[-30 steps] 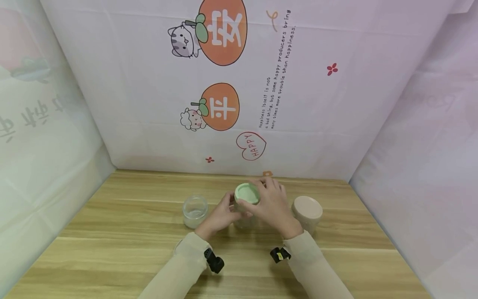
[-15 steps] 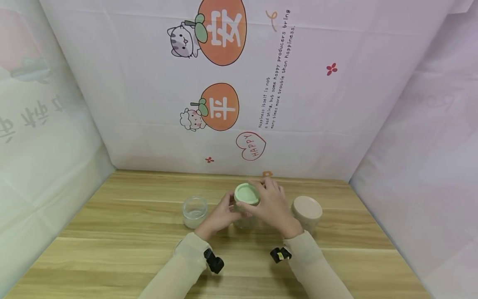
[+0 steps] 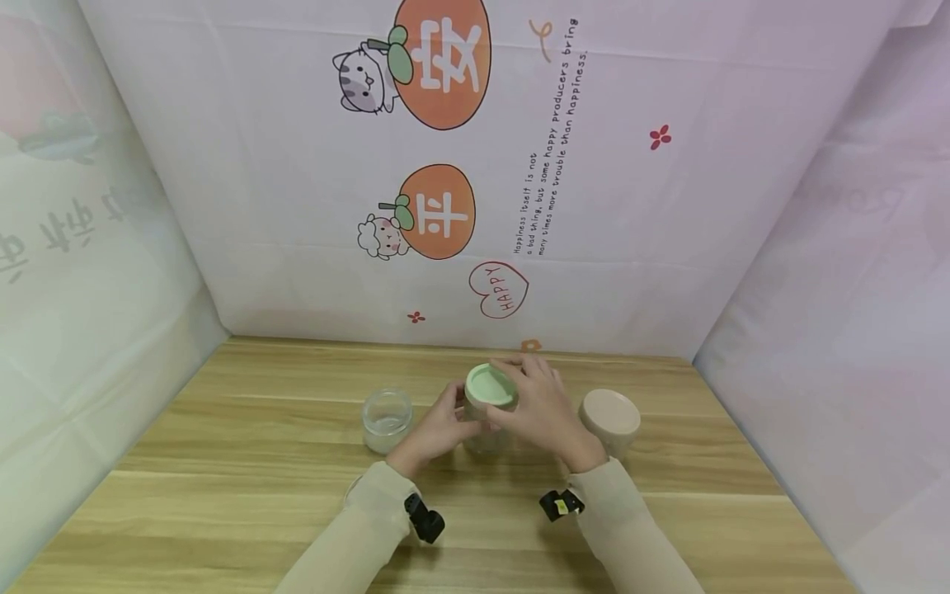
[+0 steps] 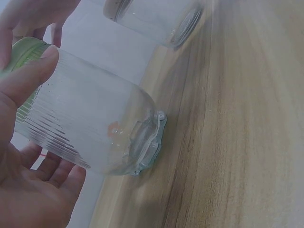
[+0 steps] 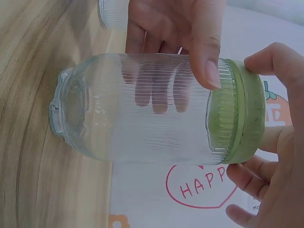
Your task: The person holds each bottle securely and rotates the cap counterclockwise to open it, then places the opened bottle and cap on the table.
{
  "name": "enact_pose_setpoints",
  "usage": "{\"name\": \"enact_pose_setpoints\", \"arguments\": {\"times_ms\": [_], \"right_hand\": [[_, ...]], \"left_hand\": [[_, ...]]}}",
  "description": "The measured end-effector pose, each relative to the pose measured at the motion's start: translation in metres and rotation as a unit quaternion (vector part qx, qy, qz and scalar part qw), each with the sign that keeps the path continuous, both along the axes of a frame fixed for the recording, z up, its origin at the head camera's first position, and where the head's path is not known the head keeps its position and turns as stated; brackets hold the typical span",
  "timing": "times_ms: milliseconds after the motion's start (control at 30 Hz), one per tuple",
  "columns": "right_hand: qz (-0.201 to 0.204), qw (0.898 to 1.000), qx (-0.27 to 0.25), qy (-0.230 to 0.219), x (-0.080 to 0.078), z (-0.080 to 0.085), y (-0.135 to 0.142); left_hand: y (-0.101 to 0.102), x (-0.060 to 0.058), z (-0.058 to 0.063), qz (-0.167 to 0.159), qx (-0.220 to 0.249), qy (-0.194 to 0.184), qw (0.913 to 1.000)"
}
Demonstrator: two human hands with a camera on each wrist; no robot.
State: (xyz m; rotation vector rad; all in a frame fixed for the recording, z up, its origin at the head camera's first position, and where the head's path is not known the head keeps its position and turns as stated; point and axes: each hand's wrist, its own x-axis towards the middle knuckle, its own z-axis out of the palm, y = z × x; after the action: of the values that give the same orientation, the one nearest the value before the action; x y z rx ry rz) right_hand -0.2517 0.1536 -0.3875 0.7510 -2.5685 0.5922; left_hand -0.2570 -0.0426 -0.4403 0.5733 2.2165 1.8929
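A ribbed clear glass jar (image 5: 137, 137) with a light green lid (image 3: 490, 385) stands upright on the table in front of me. My left hand (image 3: 442, 431) grips the jar's ribbed upper part, thumb on the near side and fingers round the far side. My right hand (image 3: 545, 410) holds the lid by its rim, with the thumb and fingers spread around it. In the right wrist view, the lid (image 5: 251, 114) sits on the jar's mouth. The left wrist view shows the jar's knobbly foot (image 4: 149, 145) against the wood.
A short, lidless glass jar (image 3: 387, 422) stands left of my left hand. To the right of my right hand is a jar with a pale pink lid (image 3: 612, 412). A printed white cloth (image 3: 609, 272) rises behind the wooden table (image 3: 223, 495).
My right hand has shifted slightly to the right and turned a little on the green lid, its thumb moving along the rim. The left hand and the jar stay in place.
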Motion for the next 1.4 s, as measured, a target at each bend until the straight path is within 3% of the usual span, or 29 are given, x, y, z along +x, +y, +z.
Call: {"name": "enact_pose_setpoints", "arguments": {"times_ms": [533, 967, 1400], "right_hand": [[0.046, 0.997, -0.014, -0.057, 0.002, 0.0035, 0.0017], [0.055, 0.997, -0.01, -0.057, 0.003, 0.0025, 0.002], [-0.017, 0.999, -0.005, 0.047, 0.0031, -0.0037, -0.0044]], "left_hand": [[-0.0006, 0.0002, 0.0012, -0.013, -0.003, -0.002, 0.9999], [-0.0005, -0.001, 0.0007, -0.011, -0.014, 0.001, 0.9999], [0.0001, 0.0002, -0.0001, -0.014, 0.007, -0.014, 0.9998]]}}
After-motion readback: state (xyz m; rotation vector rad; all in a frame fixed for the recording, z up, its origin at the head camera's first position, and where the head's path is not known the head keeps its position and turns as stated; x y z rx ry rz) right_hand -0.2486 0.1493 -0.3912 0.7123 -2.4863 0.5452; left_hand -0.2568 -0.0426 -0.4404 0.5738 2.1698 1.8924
